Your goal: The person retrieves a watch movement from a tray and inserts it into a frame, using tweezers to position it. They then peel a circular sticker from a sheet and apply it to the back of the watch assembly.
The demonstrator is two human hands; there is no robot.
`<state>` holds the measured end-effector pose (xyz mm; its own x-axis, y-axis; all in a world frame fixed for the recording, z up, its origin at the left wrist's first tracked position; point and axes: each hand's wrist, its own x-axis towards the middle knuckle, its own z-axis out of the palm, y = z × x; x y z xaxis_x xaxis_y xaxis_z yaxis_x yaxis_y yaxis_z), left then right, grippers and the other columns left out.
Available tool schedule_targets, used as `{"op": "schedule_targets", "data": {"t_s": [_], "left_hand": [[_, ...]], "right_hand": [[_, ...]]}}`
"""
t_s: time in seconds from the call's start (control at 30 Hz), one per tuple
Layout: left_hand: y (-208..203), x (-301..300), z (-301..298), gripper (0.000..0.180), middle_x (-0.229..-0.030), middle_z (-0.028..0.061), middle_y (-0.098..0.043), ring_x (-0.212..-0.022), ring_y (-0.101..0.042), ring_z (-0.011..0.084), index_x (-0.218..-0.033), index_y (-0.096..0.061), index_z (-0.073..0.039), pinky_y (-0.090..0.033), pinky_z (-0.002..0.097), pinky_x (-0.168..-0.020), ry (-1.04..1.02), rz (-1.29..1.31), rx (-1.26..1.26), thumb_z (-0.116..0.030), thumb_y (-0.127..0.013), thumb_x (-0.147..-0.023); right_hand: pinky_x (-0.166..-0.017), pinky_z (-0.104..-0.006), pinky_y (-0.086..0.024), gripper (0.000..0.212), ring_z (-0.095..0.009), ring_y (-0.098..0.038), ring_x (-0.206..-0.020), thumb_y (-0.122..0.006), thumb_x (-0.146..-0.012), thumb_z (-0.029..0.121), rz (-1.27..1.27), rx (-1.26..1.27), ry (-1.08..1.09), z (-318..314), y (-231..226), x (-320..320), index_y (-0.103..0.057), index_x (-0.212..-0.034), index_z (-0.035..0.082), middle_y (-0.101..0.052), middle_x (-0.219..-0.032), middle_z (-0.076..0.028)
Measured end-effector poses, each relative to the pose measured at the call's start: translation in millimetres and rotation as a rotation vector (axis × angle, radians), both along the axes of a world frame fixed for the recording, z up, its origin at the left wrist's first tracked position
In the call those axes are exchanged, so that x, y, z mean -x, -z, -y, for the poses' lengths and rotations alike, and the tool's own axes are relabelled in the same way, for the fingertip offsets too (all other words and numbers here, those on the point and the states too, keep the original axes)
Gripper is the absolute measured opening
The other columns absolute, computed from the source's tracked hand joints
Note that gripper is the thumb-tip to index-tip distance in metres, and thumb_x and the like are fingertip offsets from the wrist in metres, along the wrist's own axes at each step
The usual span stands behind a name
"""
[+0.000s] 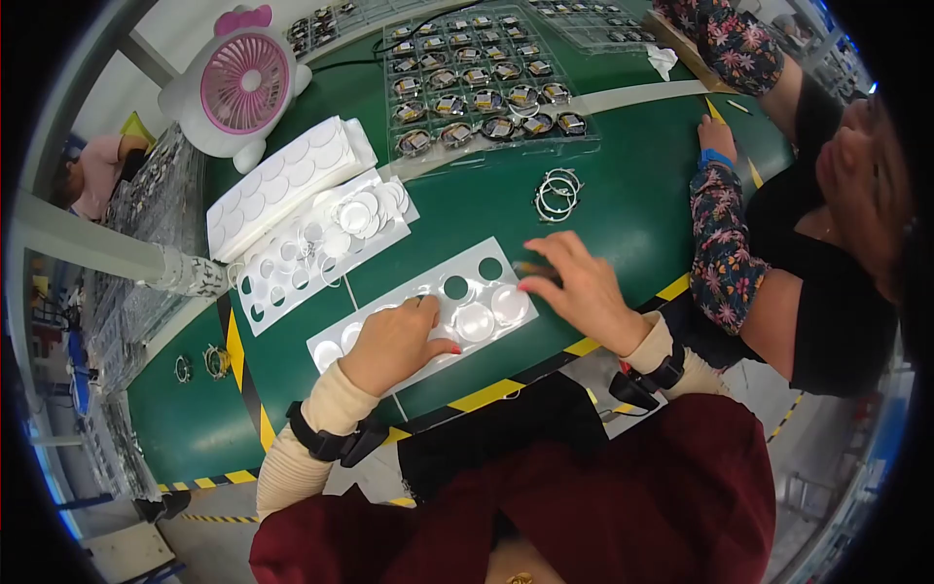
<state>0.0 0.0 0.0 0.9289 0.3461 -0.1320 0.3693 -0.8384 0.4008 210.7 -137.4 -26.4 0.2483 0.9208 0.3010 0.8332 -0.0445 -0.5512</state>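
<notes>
A white backing sheet point(390, 304) of round white stickers lies slantwise on the green table before me. Some of its circles are cut-out holes with the green showing through. A round sticker point(475, 322) sits on it between my hands. My left hand point(389, 341) rests on the middle of the sheet, thumb stretched out to the right and apart from the fingers. Above the sheet's right end is my right hand point(589, 292), thumb and index finger spread. A small blurred shape between those fingertips cannot be made out. Beyond it lie thin metal rings point(557, 195).
Behind the sheet are another partly used sticker sheet point(282, 268) with loose white discs point(360, 213) and a stack of sticker sheets point(282, 180). A fan point(251, 83) and a tray of round parts point(477, 78) stand farther back. Another person's arm point(715, 185) rests at the right.
</notes>
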Motion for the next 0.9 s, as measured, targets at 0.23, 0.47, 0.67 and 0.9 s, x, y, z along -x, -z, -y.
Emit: {"op": "schedule_targets", "data": {"t_s": [0.23, 0.47, 0.67, 0.9], "left_hand": [[-12, -90, -18, 0.011, -0.080, 0.0166, -0.059, -0.073, -0.058, 0.0343, -0.087, -0.056, -0.003, -0.046, 0.0401, -0.061, 0.148, 0.148, -0.114, -0.009, -0.049, -0.080], [24, -185, -28, 0.017, -0.079, 0.0165, -0.059, -0.076, -0.058, 0.0342, -0.087, -0.058, -0.003, -0.046, 0.0420, -0.064, -0.141, 0.372, -0.042, -0.016, -0.056, -0.078], [8, -182, -35, 0.023, -0.084, 0.0144, -0.061, -0.077, -0.060, 0.0304, -0.086, -0.058, -0.002, -0.048, 0.0375, -0.067, -0.090, 0.279, -0.029, -0.024, -0.059, -0.079], [-10, -102, -41, 0.025, -0.099, 0.0070, -0.060, -0.077, -0.059, 0.0200, -0.089, -0.057, -0.002, -0.050, 0.0339, -0.067, -0.323, 0.402, 1.279, -0.027, -0.052, -0.087]], "right_hand": [[-0.056, -0.0357, -0.047, 0.023, -0.029, -0.058, -0.067, -0.062, -0.076, 0.009, 0.147, -0.108, 0.295, -9, -4, -49, -0.058, -0.098, 0.007, -0.054, -0.092, -0.009], [-0.056, -0.0345, -0.047, 0.020, -0.027, -0.059, -0.067, -0.060, -0.075, 0.002, 0.077, -0.250, 0.216, -6, 22, -48, -0.059, -0.095, 0.005, -0.055, -0.090, -0.009], [-0.056, -0.0317, -0.048, 0.021, -0.026, -0.060, -0.069, -0.060, -0.074, -0.001, 0.076, -0.259, 0.128, -4, 17, -45, -0.059, -0.094, 0.003, -0.055, -0.092, -0.008], [-0.055, -0.0273, -0.049, 0.026, -0.020, -0.062, -0.074, -0.063, -0.070, -0.001, 0.023, -0.404, -0.107, -32, -32, -6, -0.059, -0.096, 0.002, -0.056, -0.093, -0.007]]}}
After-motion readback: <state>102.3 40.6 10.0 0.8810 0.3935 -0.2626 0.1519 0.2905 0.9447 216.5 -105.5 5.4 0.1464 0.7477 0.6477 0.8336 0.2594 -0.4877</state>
